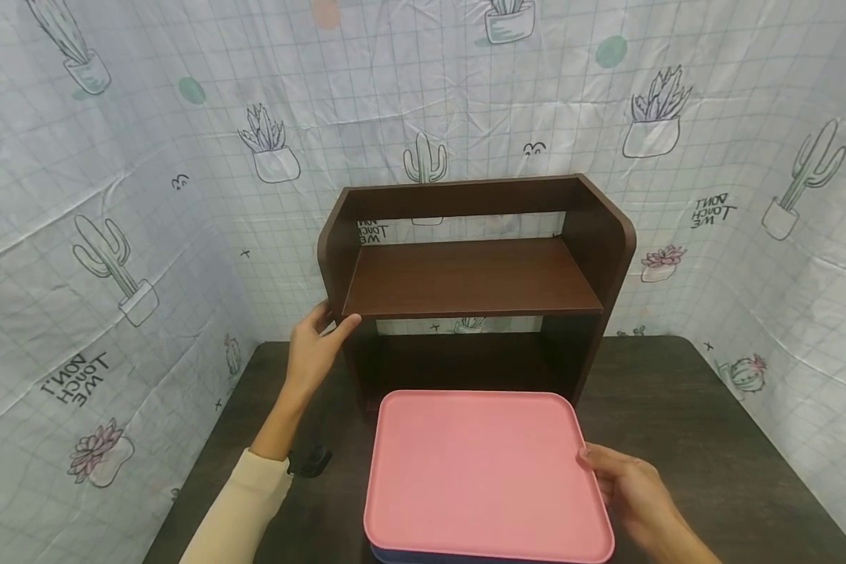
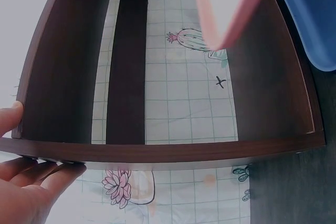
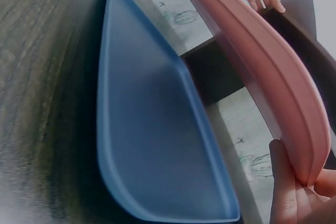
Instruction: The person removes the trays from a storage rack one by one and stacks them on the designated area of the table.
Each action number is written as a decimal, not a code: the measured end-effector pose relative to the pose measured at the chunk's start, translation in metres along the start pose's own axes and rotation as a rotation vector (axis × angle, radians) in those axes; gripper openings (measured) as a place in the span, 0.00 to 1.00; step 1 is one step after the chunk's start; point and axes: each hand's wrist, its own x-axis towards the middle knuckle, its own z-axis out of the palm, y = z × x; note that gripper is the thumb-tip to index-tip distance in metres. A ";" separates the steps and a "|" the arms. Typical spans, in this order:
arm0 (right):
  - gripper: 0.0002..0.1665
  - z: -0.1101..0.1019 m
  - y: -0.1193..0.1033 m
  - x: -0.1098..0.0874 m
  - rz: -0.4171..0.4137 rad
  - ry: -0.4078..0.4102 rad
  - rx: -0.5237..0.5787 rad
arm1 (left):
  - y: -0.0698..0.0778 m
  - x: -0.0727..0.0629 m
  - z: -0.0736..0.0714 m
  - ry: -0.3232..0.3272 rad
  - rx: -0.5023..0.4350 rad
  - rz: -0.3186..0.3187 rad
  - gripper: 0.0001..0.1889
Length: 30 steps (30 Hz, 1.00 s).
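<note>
A dark brown wooden two-tier shelf (image 1: 472, 278) stands upright on the table. My left hand (image 1: 313, 352) grips its left side panel near the middle board, and the left wrist view shows the thumb and fingers (image 2: 63, 177) on either side of the panel edge. With my right hand (image 1: 630, 489) I pinch the right edge of a pink rectangular tray (image 1: 486, 478), thumb on one face and fingers on the other. That tray is raised in front of the shelf. Below it a blue tray (image 3: 142, 114) lies on the table, mostly hidden in the head view.
The dark wood table (image 1: 670, 423) extends to both sides of the shelf. A white grid cloth (image 1: 465, 86) printed with cacti encloses the back and sides. A small black object (image 1: 313, 462) sits by my left wrist.
</note>
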 end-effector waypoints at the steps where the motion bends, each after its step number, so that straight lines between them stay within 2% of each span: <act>1: 0.11 0.000 0.002 0.000 0.012 0.008 -0.004 | 0.000 0.000 0.000 0.000 -0.001 0.001 0.31; 6: 0.08 -0.001 0.014 0.001 0.043 0.039 -0.012 | -0.001 0.000 0.001 -0.002 0.006 -0.006 0.31; 12: 0.22 0.000 0.021 0.004 0.057 0.062 -0.014 | 0.000 -0.001 0.001 0.002 0.014 -0.021 0.31; 20: 0.23 0.002 0.027 0.007 0.072 0.094 -0.012 | 0.000 0.000 0.000 0.004 0.006 -0.006 0.31; 30: 0.31 0.009 0.033 0.008 0.069 0.113 -0.070 | 0.001 0.000 0.000 -0.001 0.011 -0.021 0.32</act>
